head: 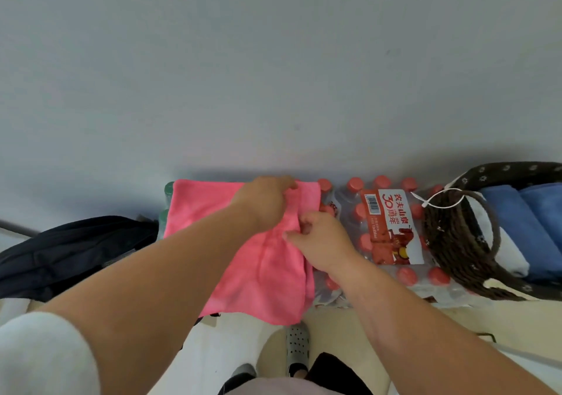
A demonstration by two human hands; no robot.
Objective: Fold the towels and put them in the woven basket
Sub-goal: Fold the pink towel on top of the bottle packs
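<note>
1. At the far left a dark bag (70,251) lies slumped, apart from the work.
2. Just right of it, green-capped bottles (168,190) peek out from under the left edge of the pink towel (243,257). The towel is spread over a bottle pack, its long axis running near to far. Its near end hangs over the pack's near edge.
3. The left hand (264,203) reaches across the towel to its far right corner, fingers curled into the cloth and pinching it there.
4. The right hand (319,242) sits just nearer on the same right edge, finger and thumb closed on a bunched ridge of the pink towel. The two hands are nearly touching.
5. Both grips are on the right edge, so the free cloth lies left of the hands. Any fold from here would likely carry that edge leftward, across the long axis.
6. To the right, a pack of red-capped water bottles (392,227) separates the towel from the woven basket (447,242).
7. The basket already holds a white towel (511,251) and blue towels (517,221), lying side by side.
8. The basket lies right of both hands and the right hand is the nearer one, so it seems better placed for the drop.
</note>
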